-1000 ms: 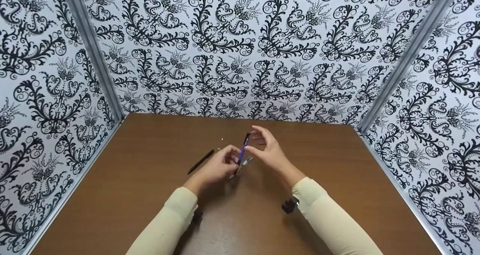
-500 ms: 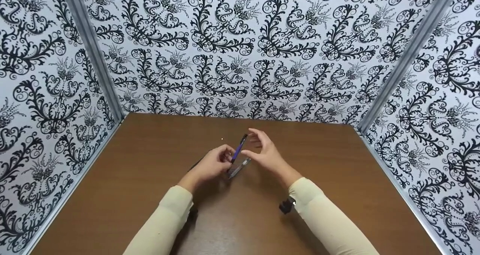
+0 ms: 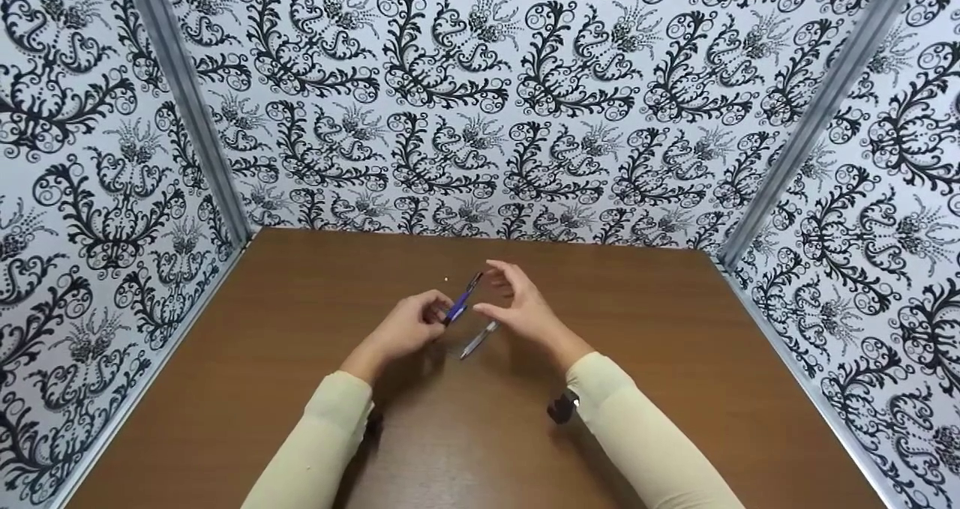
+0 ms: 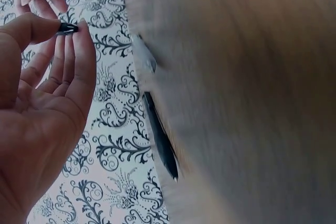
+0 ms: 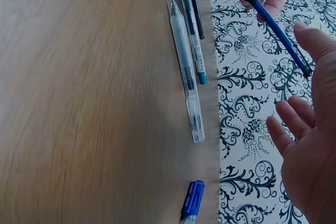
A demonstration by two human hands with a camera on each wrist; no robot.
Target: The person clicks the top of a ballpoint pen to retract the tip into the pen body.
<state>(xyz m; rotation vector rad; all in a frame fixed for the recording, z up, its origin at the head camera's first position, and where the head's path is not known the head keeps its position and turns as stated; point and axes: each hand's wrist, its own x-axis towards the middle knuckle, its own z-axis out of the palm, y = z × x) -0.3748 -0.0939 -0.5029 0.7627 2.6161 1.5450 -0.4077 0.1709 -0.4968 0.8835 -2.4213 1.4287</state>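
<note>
- Currently, one blue pen (image 3: 459,308), black-gripped: held in the air above the wooden table (image 3: 465,449), tilted, its far end up and toward your right side.
- One left hand (image 3: 409,325), yours: thumb and fingertip pinch that pen near its black grip; nothing else is held.
- One right hand (image 3: 517,303), yours: fingers bent and spread, thumb apart, gripping nothing; it stands just beside the pen's far end. Whether any finger brushes it, you cannot tell.
- Just changed: both your hands have shifted leftward, and the pen has gone with the left, leaning lower than half a second ago.
- Meaning, as judged: your left hand alone carries the pen, while your right follows alongside, free.
- One clear-barrelled pen (image 5: 184,61): lying on the table below and between your hands, now more fully uncovered in the head view.
- One teal-ended pen (image 5: 197,40): lying just beside the clear one.
- One black pen (image 4: 161,137): on the table, plain to your left wrist camera, but now hidden from the head view, apparently by your left hand.
- One blue-capped pen (image 5: 193,200): on the table, partly cut off by the right wrist view's edge.
</note>
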